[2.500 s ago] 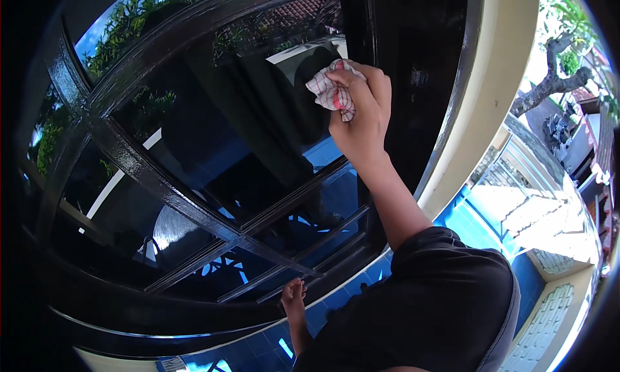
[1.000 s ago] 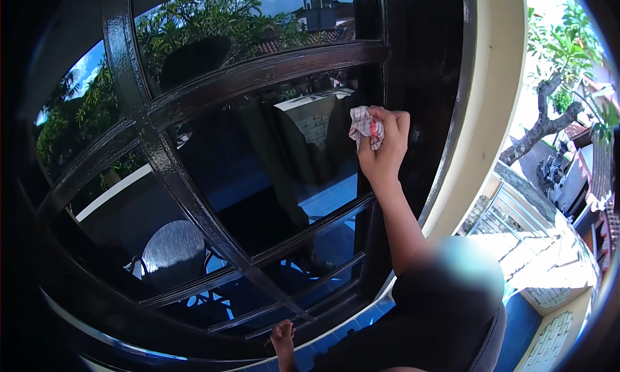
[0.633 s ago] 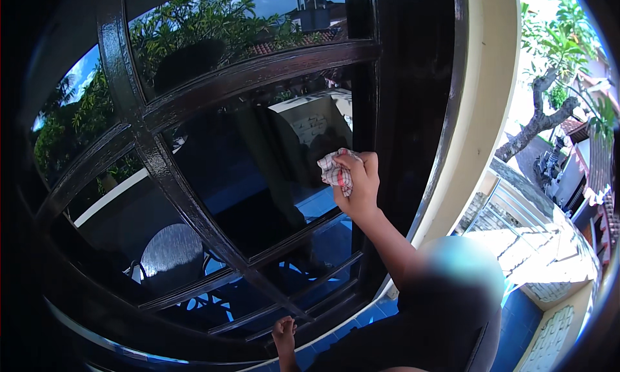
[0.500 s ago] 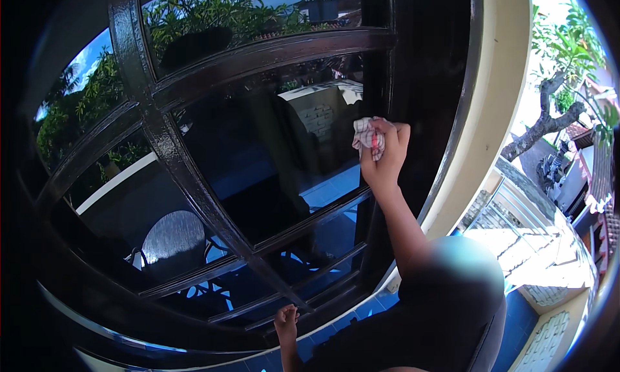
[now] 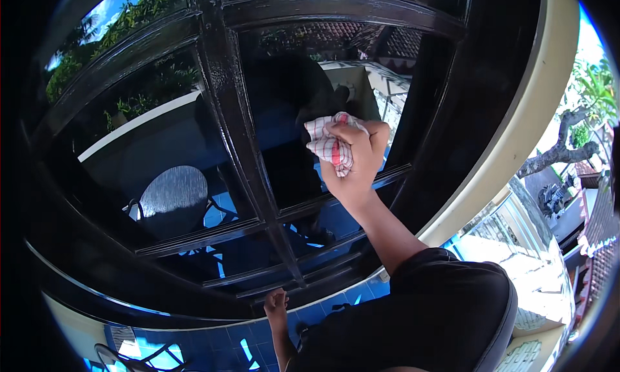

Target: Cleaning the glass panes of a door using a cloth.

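A crumpled white cloth [image 5: 332,139] with red and dark checks is bunched in my right hand [image 5: 361,155]. My right hand presses it against a dark glass pane [image 5: 284,88], over the pane's lower right part. The pane sits in a glossy dark brown wooden frame [image 5: 216,81] with crossing bars. Low down, near the bottom of the frame, hangs my left hand [image 5: 276,301], its fingers curled in and nothing visible in them. It looks apart from the wood.
A pale wall edge [image 5: 516,133] curves along the right of the frame. Blue floor tiles [image 5: 226,336] lie below, with a dark chair [image 5: 139,356] at the lower left. The glass shows a round table [image 5: 173,194], greenery and roofs. A tree [image 5: 568,139] stands outside at right.
My right hand has moved left and slightly down across the glass with the cloth, away from the pane's right edge. My view has shifted, so more of the floor shows at lower left.
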`<act>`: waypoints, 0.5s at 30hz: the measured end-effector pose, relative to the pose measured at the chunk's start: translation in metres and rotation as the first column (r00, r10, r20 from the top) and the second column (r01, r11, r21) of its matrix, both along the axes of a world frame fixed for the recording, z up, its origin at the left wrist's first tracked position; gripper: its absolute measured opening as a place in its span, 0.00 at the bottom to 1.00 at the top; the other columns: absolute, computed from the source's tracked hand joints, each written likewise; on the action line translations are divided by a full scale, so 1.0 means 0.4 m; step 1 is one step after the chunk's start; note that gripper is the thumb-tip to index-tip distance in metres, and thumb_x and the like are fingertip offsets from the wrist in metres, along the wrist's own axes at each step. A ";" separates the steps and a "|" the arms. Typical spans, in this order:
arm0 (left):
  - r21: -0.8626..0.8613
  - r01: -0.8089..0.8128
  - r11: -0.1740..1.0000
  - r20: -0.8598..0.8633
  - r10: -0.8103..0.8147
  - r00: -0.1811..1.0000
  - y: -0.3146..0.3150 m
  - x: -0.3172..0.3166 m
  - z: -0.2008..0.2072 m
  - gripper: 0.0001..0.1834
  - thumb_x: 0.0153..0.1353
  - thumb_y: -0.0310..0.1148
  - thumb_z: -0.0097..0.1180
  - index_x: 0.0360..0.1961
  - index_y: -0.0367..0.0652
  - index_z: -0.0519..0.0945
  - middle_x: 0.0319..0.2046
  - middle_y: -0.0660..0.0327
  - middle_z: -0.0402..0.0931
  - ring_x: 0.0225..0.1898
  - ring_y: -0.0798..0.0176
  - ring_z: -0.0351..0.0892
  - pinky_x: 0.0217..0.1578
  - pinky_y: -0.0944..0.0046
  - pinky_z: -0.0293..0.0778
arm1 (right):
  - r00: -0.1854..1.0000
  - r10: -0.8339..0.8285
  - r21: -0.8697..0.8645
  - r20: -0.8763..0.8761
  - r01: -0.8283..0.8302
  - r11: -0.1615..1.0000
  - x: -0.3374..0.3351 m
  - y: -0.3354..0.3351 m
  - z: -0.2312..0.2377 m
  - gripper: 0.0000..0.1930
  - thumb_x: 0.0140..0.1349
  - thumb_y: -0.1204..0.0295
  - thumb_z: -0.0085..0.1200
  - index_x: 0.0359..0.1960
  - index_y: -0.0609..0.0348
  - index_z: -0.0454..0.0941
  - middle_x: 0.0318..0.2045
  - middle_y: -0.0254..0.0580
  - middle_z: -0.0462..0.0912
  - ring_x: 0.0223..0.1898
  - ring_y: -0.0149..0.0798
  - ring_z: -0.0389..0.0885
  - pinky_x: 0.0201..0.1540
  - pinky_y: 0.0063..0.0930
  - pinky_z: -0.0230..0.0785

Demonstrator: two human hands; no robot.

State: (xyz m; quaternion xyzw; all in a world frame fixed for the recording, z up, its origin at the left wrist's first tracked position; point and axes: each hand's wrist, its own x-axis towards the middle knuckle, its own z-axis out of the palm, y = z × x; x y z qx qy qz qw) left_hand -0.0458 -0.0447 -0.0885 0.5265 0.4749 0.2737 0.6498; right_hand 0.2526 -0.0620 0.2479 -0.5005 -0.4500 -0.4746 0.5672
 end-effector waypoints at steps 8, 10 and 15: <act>-0.030 0.059 0.998 0.027 -0.058 0.998 0.061 -0.009 -0.002 0.12 0.72 0.34 0.60 0.49 0.39 0.82 0.41 0.57 0.84 0.39 0.65 0.80 0.43 0.68 0.73 | 1.000 -0.007 -0.220 -0.005 0.006 0.975 -0.034 -0.033 -0.182 0.20 0.47 0.71 0.74 0.44 0.51 0.85 0.44 0.40 0.73 0.43 0.43 0.72 0.45 0.32 0.65; -0.028 0.083 0.996 0.018 -0.083 0.996 0.075 -0.007 0.003 0.12 0.72 0.35 0.60 0.50 0.39 0.82 0.43 0.57 0.84 0.40 0.65 0.81 0.44 0.68 0.74 | 0.996 -0.087 -0.265 0.026 0.090 0.960 -0.015 -0.056 -0.190 0.20 0.47 0.71 0.74 0.44 0.50 0.85 0.44 0.41 0.74 0.43 0.43 0.72 0.46 0.33 0.65; 0.036 0.174 0.984 0.039 -0.175 0.984 0.095 0.012 0.021 0.20 0.73 0.42 0.59 0.56 0.38 0.80 0.46 0.56 0.84 0.42 0.63 0.82 0.47 0.65 0.74 | 0.943 -0.334 -0.214 -0.007 0.324 0.921 0.112 -0.156 -0.202 0.23 0.43 0.74 0.71 0.45 0.53 0.83 0.44 0.42 0.76 0.42 0.44 0.73 0.46 0.34 0.66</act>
